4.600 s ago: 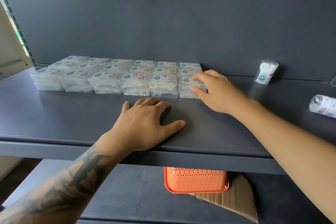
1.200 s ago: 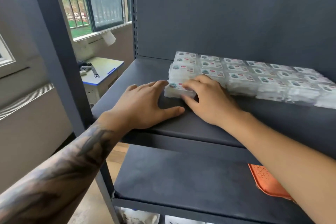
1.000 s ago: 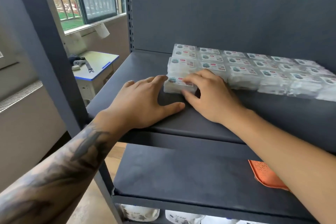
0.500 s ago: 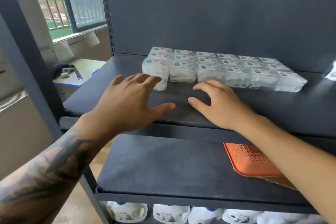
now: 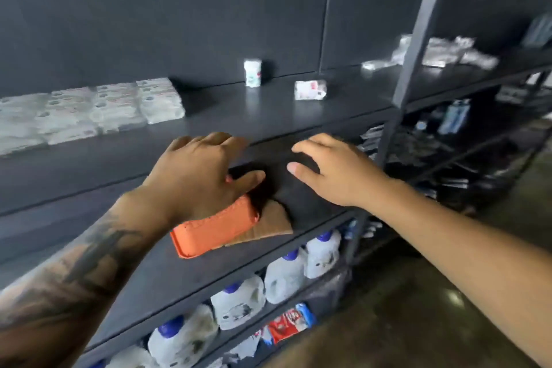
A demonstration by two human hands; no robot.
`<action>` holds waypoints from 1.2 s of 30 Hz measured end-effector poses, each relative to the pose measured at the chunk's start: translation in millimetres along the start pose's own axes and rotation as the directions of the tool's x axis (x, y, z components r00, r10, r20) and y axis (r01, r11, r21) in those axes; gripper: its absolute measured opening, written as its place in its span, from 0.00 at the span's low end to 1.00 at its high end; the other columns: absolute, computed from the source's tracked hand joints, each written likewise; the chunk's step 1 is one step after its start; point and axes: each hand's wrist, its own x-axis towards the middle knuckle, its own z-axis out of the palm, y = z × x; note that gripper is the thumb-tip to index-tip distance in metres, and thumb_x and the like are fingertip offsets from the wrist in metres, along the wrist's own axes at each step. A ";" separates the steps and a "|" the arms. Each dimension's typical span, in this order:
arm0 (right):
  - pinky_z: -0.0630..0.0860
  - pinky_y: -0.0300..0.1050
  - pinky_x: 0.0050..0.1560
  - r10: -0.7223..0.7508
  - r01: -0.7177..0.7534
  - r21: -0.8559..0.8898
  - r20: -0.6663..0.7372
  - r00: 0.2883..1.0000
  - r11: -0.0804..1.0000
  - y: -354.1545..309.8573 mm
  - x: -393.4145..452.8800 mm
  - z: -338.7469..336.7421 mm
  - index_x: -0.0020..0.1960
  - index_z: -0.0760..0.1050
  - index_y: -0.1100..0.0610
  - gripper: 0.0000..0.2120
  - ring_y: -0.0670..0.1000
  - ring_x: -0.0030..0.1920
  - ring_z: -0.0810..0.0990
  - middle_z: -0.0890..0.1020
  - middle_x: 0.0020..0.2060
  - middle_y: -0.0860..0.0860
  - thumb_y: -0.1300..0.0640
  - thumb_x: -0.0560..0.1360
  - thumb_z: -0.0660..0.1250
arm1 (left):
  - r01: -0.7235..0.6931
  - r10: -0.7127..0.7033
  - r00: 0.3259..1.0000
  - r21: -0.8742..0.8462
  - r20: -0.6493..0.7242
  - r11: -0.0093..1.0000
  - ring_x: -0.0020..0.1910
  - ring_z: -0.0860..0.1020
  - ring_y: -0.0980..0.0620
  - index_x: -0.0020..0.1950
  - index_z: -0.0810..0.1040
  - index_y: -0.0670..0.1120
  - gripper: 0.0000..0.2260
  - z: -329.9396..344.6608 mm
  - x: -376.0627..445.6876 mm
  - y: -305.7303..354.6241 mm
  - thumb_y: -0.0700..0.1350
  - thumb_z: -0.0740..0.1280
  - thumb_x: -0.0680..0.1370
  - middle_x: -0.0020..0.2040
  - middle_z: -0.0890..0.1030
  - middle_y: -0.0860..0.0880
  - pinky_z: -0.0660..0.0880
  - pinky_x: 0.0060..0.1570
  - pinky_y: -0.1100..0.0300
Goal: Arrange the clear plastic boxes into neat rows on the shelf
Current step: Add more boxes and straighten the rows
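Stock of clear plastic boxes with printed labels (image 5: 89, 112): packed edge to edge in tight rows on the dark grey metal shelf (image 5: 254, 119), toward its left end and close to the back panel. By my reading they sit flush so the block reads as one neat face, and the arranging looks close to done.

Left hand (image 5: 197, 176): fingers straight and loosely spread, holding nothing, hovering in front of the shelf edge, clear of the boxes.

Right hand (image 5: 331, 173): fingers lightly curved and apart, thumb out, empty, just beside the left.

Small white cylindrical tub (image 5: 252, 72): upright near the back panel, well apart from the rows.

White wrapped pack with red print (image 5: 309, 89): lying on its side further right, also apart; I judge both are stray stock, not part of the box block.

Orange perforated plastic basket (image 5: 213, 231): on the tier below, over a sheet of brown cardboard (image 5: 268, 222).

White plastic jugs with blue caps (image 5: 286, 275): lined along the bottom tier.
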 end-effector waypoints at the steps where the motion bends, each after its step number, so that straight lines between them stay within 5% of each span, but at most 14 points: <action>1: 0.74 0.55 0.64 0.037 -0.037 -0.010 -0.002 0.999 0.999 27.4 -12.0 -7.5 0.73 0.70 0.46 0.25 0.54 0.67 0.74 0.72 0.70 0.47 0.35 0.82 0.57 | -0.035 0.035 0.999 -0.020 -0.002 0.999 0.69 0.74 0.46 0.76 0.67 0.58 0.31 7.2 15.3 27.6 0.73 0.54 0.78 0.73 0.74 0.53 0.66 0.69 0.49; 7: 0.77 0.59 0.60 0.231 -0.232 -0.048 -0.021 0.973 0.972 167.1 -65.2 -46.8 0.74 0.68 0.45 0.25 0.55 0.66 0.75 0.73 0.70 0.48 0.34 0.82 0.56 | -0.256 0.263 0.962 -0.097 0.075 0.962 0.74 0.71 0.48 0.79 0.63 0.59 0.33 44.6 103.1 175.2 0.73 0.54 0.77 0.77 0.70 0.53 0.64 0.73 0.49; 17: 0.76 0.55 0.61 0.482 -0.485 -0.072 -0.058 0.874 0.872 362.4 -83.0 -63.8 0.74 0.68 0.48 0.23 0.54 0.64 0.77 0.74 0.69 0.51 0.40 0.83 0.60 | -0.482 0.484 0.874 -0.169 -0.033 0.859 0.68 0.75 0.45 0.77 0.68 0.57 0.29 93.3 276.5 339.7 0.68 0.59 0.79 0.71 0.75 0.51 0.68 0.68 0.48; 29: 0.76 0.59 0.63 0.542 -0.560 -0.135 -0.147 0.827 0.818 539.7 22.4 -109.0 0.74 0.68 0.48 0.24 0.58 0.66 0.75 0.74 0.68 0.54 0.39 0.82 0.59 | -0.369 0.355 0.929 -0.282 -0.102 0.885 0.69 0.74 0.40 0.76 0.70 0.54 0.27 126.7 484.0 429.4 0.63 0.63 0.80 0.71 0.75 0.47 0.66 0.71 0.40; 36: 0.76 0.58 0.62 0.425 -0.444 -0.106 -0.163 0.890 0.890 601.1 101.3 -110.9 0.73 0.69 0.50 0.23 0.58 0.66 0.76 0.74 0.69 0.54 0.41 0.82 0.61 | -0.194 0.180 0.981 -0.298 -0.075 0.934 0.70 0.73 0.39 0.76 0.69 0.53 0.27 128.9 548.4 430.4 0.63 0.61 0.80 0.73 0.73 0.46 0.67 0.70 0.40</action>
